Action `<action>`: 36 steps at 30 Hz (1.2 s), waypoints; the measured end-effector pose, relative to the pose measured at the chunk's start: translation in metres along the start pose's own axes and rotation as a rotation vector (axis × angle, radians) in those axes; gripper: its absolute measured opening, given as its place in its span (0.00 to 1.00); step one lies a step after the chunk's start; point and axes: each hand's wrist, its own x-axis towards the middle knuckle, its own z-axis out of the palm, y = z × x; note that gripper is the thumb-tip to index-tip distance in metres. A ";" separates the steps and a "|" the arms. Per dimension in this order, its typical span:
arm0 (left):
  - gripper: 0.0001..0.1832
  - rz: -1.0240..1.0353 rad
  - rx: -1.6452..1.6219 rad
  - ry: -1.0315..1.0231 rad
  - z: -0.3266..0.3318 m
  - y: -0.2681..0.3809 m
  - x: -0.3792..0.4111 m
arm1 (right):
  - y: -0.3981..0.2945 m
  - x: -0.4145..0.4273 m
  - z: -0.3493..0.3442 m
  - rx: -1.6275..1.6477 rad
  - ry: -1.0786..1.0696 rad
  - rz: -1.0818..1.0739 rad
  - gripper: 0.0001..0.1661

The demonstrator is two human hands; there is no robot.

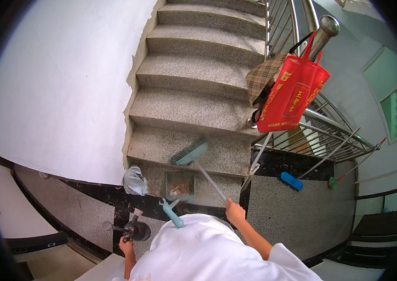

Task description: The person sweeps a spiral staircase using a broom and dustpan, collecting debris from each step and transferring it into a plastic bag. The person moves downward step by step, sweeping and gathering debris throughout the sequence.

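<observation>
My right hand [235,211] is closed around the pale handle of a broom [190,153], whose bristled head is over the lowest visible step's edge. Below the broom head is a dustpan [169,184] with debris in it; its light-blue handle [173,215] rises towards my white shirt, and no hand is on that handle. At the lower left, my left hand [126,244] grips the handle of a dark vessel [138,231], perhaps a spray bottle or kettle. A crumpled clear plastic bag [135,181] lies by the wall, left of the dustpan.
Stone stairs [191,102] rise ahead beside a white wall [61,91]. A red bag [293,95] and a checked cloth item [265,77] hang at the metal railing post [329,26]. A blue brush head [291,181] and a green brush [332,183] stand on the right landing.
</observation>
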 end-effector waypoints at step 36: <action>0.15 0.237 0.219 0.014 -0.017 -0.024 -0.001 | -0.042 0.005 -0.006 0.142 -0.057 -0.175 0.15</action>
